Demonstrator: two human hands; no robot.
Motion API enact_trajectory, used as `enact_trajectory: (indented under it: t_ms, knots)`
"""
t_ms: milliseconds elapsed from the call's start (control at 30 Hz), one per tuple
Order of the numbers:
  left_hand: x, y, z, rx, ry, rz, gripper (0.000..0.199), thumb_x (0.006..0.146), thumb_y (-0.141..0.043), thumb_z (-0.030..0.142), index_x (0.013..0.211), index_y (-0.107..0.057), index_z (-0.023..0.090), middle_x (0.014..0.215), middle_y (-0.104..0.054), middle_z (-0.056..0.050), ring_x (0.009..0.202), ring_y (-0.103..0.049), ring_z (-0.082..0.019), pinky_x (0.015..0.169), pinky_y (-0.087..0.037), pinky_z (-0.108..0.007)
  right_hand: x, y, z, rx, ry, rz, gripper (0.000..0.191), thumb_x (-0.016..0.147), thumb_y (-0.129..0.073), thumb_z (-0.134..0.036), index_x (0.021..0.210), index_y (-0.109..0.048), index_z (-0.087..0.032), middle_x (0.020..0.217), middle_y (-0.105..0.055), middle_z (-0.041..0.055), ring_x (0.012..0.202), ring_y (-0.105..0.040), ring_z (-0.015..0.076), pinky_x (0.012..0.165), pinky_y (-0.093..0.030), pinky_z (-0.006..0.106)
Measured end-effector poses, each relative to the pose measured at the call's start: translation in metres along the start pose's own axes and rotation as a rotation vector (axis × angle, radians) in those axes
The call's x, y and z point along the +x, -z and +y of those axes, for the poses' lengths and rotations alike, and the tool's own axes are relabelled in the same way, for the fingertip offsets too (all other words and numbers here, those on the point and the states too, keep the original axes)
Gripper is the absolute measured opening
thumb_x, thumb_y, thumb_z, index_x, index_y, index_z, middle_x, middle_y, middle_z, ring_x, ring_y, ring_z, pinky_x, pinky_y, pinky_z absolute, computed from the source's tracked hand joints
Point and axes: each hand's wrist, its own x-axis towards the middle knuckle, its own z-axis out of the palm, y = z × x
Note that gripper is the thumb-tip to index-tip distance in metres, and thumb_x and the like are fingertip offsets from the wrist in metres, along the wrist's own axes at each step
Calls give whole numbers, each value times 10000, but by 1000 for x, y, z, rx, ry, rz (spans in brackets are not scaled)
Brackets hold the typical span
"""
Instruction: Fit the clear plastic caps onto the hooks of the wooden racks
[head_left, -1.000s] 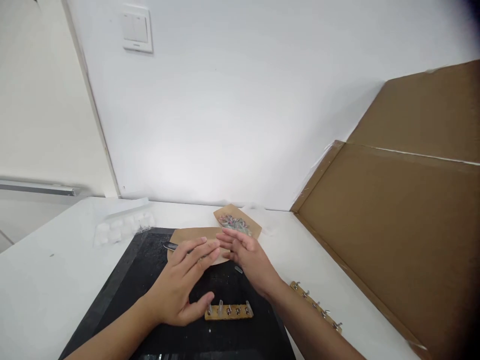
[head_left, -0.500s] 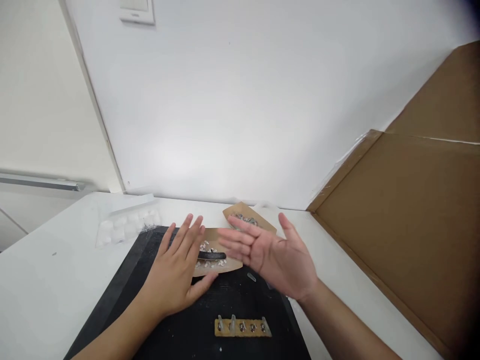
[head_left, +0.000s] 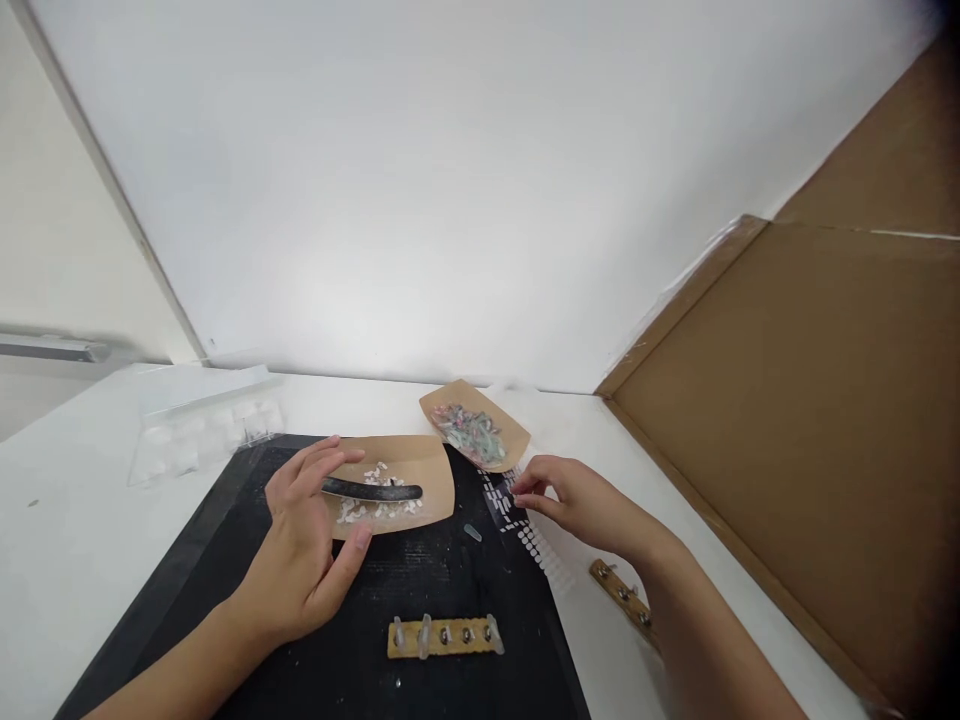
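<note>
My left hand [head_left: 304, 545] is open, fingers apart, over the left end of a brown paper tray [head_left: 431, 460]. That tray holds small white pieces and a curved black file [head_left: 379, 491]. At the right, the fingertips of my right hand [head_left: 517, 492] are pinched together over a sheet of white adhesive dots [head_left: 536, 545]; what they hold is too small to make out. A second paper tray [head_left: 442, 400] behind holds many coloured nail-tip shapes. Nearer me lies a wooden strip [head_left: 445, 640] with metal mounts, some carrying clear nail tips.
Another wooden strip [head_left: 621, 594] lies beside my right forearm. One loose nail tip [head_left: 472, 533] rests on the black mat [head_left: 337, 660]. Clear plastic packaging [head_left: 202, 435] is at the back left. A cardboard panel [head_left: 795, 400] stands at the right, and a white wall rises behind.
My hands have moved apart. The right turned from an open palm to a pinch over the dot sheet; the left stayed open. The view has shifted, revealing the second strip.
</note>
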Motion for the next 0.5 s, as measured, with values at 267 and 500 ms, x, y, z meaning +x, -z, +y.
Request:
enact_trajectory:
  t_ms: [267,500]
  knots:
    - [3,-2,4,-195,-40,-18,663,938,-575,179,1483,-229,331,1367,-548,-129,1441,-423,-360,1205,-315,-726,9,-16,9,-29,-22,-21,134,775,-831,-378,857,-803,-275,838,-764,26,776,-690,233,669,-519,314]
    - [2,-2,6,-195,-38,-63,631,940,-571,180,1463,-239,303,1344,-532,-140,1419,-427,-362,1211,-305,-719,9,-16,12,-100,-8,-22,158,806,-812,-333,955,-798,-285,897,-772,16,825,-700,234,724,-515,326]
